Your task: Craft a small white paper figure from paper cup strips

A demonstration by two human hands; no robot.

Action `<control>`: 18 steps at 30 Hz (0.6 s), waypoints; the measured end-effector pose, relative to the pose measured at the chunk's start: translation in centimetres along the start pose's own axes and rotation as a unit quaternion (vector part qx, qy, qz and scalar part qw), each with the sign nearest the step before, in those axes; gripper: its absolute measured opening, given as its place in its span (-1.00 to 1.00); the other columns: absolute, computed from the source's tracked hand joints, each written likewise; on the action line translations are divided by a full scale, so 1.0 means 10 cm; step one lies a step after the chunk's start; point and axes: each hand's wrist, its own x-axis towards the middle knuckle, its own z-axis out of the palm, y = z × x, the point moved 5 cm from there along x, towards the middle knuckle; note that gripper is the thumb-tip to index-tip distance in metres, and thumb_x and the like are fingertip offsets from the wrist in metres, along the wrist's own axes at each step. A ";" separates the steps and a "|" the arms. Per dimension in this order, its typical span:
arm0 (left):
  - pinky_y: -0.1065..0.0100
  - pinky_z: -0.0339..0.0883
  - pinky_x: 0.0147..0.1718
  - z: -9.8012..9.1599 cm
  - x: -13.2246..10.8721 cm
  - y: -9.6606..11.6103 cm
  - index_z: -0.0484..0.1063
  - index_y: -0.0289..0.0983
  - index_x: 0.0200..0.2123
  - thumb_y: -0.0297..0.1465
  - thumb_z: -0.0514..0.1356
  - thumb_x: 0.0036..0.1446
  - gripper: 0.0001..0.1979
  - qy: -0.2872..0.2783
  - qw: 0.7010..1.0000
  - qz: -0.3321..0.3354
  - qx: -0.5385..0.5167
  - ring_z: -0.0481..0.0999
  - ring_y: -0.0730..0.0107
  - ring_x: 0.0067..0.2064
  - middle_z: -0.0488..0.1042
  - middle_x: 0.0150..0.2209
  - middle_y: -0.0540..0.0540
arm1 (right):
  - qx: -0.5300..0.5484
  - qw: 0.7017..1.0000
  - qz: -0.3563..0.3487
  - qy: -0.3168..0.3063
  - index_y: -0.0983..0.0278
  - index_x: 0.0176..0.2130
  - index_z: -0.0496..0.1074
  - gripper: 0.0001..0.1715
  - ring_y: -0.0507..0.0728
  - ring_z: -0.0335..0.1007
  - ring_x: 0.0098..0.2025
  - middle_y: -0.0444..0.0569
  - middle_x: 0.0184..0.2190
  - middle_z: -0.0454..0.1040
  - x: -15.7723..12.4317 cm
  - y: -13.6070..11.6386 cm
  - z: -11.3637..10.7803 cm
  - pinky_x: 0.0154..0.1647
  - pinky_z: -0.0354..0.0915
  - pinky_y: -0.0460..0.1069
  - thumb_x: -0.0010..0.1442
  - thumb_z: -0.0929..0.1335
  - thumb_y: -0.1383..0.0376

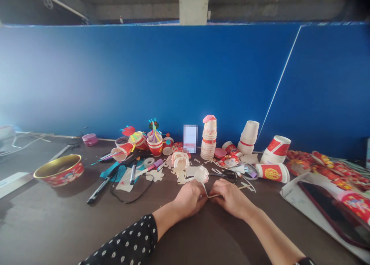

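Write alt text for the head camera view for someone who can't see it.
A person's left hand and right hand hold a thin paper strip below a ruffled white paper-cup piece on a dark table. Scissors lie nearby, among paper scraps. Stacked paper cups and a toppled red-patterned cup sit before a blue wall.

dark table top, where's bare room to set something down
Bare dark brown table top shows in front of the hands and left of the left hand, below the red-and-gold round tin. Another strip runs right of the right hand to the white card sheet. White paper cutouts and red paper cups crowd behind.
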 end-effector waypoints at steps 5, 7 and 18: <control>0.39 0.26 -0.23 -0.01 0.01 0.00 0.47 -0.31 -0.47 -0.51 0.15 0.01 -0.90 0.012 0.998 -0.054 -0.019 0.41 0.32 -0.28 0.48 -0.40 -0.08 | 0.009 1.000 0.010 0.007 0.24 -0.40 0.46 -0.86 0.07 0.27 -0.25 -0.10 -0.39 0.40 0.02 -0.04 0.01 -0.25 0.13 -0.07 0.12 0.30 0.37; 0.39 0.27 -0.23 -0.01 0.00 0.00 0.47 -0.31 -0.46 -0.51 0.15 0.00 -0.90 0.017 0.997 -0.064 -0.026 0.40 0.31 -0.27 0.47 -0.39 -0.08 | 0.008 1.000 0.020 0.006 0.26 -0.44 0.43 -0.86 0.07 0.26 -0.27 -0.10 -0.41 0.37 0.02 -0.05 0.02 -0.27 0.13 -0.08 0.11 0.29 0.38; 0.34 0.28 -0.19 -0.01 0.00 0.01 0.44 -0.33 -0.45 -0.54 0.11 -0.01 -0.89 0.011 0.994 -0.104 -0.015 0.39 0.27 -0.24 0.45 -0.36 -0.13 | -0.001 0.995 0.095 0.009 0.27 -0.49 0.36 -0.87 0.03 0.27 -0.37 -0.12 -0.46 0.33 0.05 -0.03 0.11 -0.38 0.08 -0.11 0.05 0.25 0.40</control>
